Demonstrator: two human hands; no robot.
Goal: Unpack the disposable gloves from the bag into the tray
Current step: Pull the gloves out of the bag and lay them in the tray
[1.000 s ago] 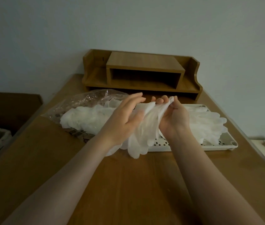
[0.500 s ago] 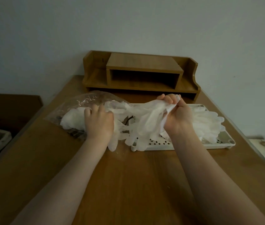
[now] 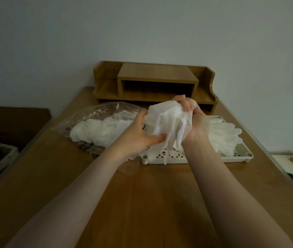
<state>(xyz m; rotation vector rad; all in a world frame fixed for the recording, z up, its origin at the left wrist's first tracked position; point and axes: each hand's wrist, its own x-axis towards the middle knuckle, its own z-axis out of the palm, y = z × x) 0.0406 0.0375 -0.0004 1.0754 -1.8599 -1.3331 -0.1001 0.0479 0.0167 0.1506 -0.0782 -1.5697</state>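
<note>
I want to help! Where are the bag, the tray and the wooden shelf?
bag (image 3: 95,113), head view, crinkled clear top.
tray (image 3: 235,157), head view, white front rim.
shelf (image 3: 157,76), head view, top board of its middle box.

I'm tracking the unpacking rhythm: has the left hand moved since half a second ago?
Yes. The left hand has come right, off the bag, to the gloves over the tray.
</note>
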